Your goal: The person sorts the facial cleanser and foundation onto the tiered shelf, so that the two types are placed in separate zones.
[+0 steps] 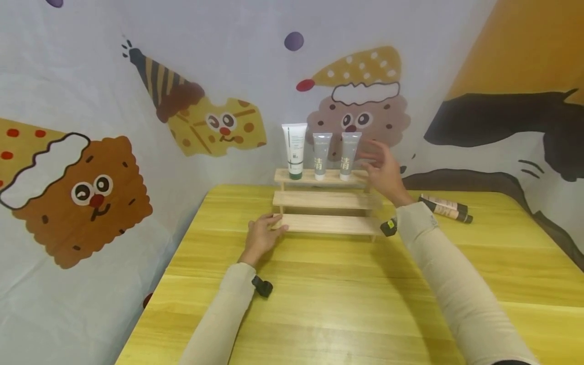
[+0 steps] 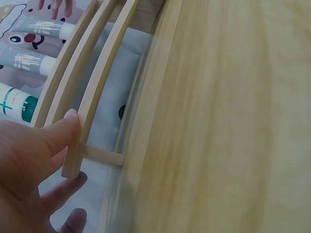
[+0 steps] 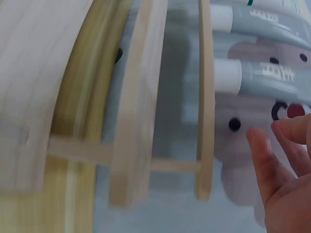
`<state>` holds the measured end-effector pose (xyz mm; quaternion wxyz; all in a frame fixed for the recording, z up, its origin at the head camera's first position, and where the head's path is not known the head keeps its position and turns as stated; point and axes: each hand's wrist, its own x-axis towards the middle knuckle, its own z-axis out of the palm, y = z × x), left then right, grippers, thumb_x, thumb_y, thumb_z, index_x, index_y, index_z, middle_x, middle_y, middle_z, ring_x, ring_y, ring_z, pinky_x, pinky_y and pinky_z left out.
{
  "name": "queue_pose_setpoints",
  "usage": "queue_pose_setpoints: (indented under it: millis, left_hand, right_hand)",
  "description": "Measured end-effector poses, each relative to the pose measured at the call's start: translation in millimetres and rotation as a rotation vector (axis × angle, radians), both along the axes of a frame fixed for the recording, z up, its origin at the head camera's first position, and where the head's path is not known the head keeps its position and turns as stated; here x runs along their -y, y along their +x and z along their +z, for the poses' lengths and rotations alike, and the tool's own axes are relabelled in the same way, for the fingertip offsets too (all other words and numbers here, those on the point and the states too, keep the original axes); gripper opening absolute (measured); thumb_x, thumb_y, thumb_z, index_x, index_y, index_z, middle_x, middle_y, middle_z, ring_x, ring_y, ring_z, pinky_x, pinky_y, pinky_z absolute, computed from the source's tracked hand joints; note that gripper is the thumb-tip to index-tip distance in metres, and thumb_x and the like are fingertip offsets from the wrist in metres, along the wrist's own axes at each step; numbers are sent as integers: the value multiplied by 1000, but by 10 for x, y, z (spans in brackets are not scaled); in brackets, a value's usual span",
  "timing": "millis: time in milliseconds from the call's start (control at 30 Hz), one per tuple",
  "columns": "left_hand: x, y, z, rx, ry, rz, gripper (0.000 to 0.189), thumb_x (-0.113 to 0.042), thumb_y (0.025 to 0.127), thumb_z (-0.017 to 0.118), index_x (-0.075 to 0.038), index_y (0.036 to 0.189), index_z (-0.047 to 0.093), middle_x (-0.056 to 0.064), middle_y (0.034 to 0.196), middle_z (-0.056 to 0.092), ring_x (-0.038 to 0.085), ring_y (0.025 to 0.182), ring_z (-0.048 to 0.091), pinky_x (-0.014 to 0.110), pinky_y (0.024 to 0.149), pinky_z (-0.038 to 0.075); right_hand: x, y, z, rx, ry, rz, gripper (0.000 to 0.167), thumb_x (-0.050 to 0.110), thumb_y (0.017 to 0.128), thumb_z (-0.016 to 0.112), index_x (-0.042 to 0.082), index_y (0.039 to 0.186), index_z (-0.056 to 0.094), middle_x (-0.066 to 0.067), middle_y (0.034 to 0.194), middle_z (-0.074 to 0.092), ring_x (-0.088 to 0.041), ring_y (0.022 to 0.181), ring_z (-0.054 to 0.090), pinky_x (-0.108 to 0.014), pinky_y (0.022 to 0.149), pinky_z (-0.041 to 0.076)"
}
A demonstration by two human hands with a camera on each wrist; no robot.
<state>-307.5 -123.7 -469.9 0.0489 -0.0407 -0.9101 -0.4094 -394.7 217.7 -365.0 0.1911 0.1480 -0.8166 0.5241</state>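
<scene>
A three-tier wooden display rack stands on the table. On its top tier, a white tube with a green cap and two grey tubes with white caps, the middle one and the right one, stand upright in a row. My left hand pinches the left end of the lowest tier, the thumb on its upper face and fingers below. Just right of the right grey tube is my right hand, blurred, its fingers loosely bent and holding nothing. In the right wrist view its fingertips are apart from the tube.
Two more tubes with black caps, a pinkish one and a dark one, lie at the right of the yellow wood-grain table. A cloth with cartoon prints hangs close behind the rack.
</scene>
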Motion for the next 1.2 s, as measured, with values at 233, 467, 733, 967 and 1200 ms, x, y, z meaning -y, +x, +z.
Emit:
queue_pose_setpoints:
  millis: [233,467,733,967,1200]
  left_hand:
    - [-13,5,1,12,1,6,47,-40,91,71,-21,133,64,11,150,48,41,128,41,56,101,40]
    - [-13,-3,-8,-1,0,-3,47,-40,91,71,-20,133,65,12,149,48,42,131,40,57,105,37]
    - [-6,-1,-16,4,15,7,46,-40,90,71,-21,133,65,11,149,48,42,130,40,58,106,37]
    - [-4,3,-8,16,19,10,47,-40,91,71,-22,133,65,10,150,48,42,131,39,57,104,39]
    - [-5,-2,-7,22,13,7,46,-39,91,71,-21,134,64,9,150,48,41,131,38,56,105,38]
  right_hand:
    - [-313,97,-80,-25,42,-38,63,-1,95,62,14,151,38,-18,129,64,-38,104,65,-21,65,55]
    - [-690,231,-230,-31,156,-154,55,5,95,66,11,146,47,-16,123,68,-20,95,68,-16,60,53]
    - [-1169,470,-379,-25,194,-229,47,1,92,68,4,137,55,-23,121,66,15,86,56,-5,69,47]
    - [-1655,612,-569,40,324,-284,42,-1,94,62,-7,134,53,-30,120,63,-25,100,64,-4,65,40]
    - [-1973,711,-689,149,446,-301,46,0,95,56,-10,139,45,-36,123,59,-55,110,56,-20,65,48]
